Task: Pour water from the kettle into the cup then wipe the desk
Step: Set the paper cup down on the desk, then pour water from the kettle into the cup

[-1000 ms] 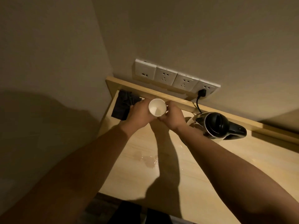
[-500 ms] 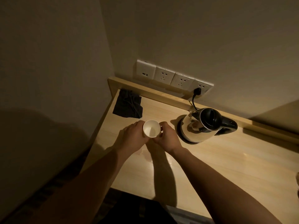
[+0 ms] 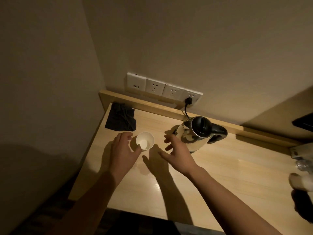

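No writing can be read on anything here. The pale wood desk [image 3: 220, 175] fits into a dim corner, a raised ledge along its back edge under four wall sockets [image 3: 163, 89]. The cup [image 3: 145, 141] stands upright toward the back left corner, a dark cloth [image 3: 121, 119] behind it. The left hand [image 3: 122, 152] curves round the cup, fingers spread, thumb at its rim. The right hand [image 3: 177, 150] hovers open, holding nothing, just beside the plugged-in kettle [image 3: 197, 133]. A small puddle [image 3: 144, 169] glistens near the front.
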{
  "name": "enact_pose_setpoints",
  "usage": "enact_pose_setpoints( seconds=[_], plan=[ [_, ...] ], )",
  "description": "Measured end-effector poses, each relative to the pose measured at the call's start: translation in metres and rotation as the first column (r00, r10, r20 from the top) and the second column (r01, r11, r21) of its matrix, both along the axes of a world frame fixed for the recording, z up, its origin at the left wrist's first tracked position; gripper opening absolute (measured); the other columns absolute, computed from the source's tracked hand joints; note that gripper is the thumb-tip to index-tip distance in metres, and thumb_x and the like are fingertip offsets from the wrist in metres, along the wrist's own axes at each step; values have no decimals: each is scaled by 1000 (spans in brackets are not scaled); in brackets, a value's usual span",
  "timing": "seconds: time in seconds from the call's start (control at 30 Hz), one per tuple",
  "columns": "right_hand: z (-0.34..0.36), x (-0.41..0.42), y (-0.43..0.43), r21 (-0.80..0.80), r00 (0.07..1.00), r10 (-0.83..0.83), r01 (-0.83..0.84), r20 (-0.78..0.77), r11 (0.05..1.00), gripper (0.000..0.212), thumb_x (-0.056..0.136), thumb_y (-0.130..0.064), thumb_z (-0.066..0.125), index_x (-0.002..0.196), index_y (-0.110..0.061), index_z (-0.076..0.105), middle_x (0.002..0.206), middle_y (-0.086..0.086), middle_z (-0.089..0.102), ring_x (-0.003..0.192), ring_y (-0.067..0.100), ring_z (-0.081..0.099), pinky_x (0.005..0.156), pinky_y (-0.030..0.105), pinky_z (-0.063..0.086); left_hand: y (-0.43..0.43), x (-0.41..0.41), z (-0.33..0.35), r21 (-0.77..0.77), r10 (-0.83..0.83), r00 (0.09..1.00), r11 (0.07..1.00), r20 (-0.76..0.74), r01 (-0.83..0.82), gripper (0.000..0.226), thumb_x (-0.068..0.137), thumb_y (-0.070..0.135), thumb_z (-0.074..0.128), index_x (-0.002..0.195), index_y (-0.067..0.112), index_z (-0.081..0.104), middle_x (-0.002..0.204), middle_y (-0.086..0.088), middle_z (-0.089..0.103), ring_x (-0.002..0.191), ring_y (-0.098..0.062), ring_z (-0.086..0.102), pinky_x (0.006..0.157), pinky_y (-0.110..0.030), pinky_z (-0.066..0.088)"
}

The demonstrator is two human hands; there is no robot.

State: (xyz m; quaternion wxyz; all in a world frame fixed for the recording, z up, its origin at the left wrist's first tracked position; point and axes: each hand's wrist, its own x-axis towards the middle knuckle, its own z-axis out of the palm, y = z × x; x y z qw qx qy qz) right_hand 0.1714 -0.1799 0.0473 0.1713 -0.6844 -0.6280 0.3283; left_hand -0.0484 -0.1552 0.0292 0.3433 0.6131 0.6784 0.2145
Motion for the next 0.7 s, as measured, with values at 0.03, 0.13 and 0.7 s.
enact_pose_setpoints(
  seconds=[0.03, 0.13, 0.7],
  plan=[
    [13, 11, -4, 40, 1000, -2, 3, -15, 999, 57, 93, -36, 77, 142, -24, 51, 123, -8, 63, 96, 3, 63, 80, 20, 55, -5, 9, 7, 10, 12, 999, 1000, 40, -12, 59, 86, 28, 84, 137, 21, 55, 132, 1, 58, 114, -13, 56, 80, -19, 50],
    [48, 55, -9, 137, 998, -55, 57, -19, 989, 43, 92, -38, 77, 130, -36, 55, 112, -23, 59, 99, -11, 60, 78, 8, 49, -15, 49, 18, 8, -1, 990, 1000, 139, 0, 52, 89, 30, 80, 134, 26, 54, 122, 11, 55, 107, -8, 56, 64, -8, 41],
    [21, 231, 47, 33, 976, 215, -214, -28, 976, 59, 87, -45, 83, 137, -28, 56, 125, -6, 60, 112, 14, 58, 95, 33, 51, -32, 244, -18, -152, 195, 925, 977, 327, -152, 72, 78, 44, 87, 137, 29, 47, 134, 5, 53, 125, -14, 52, 98, -30, 49]
  ],
)
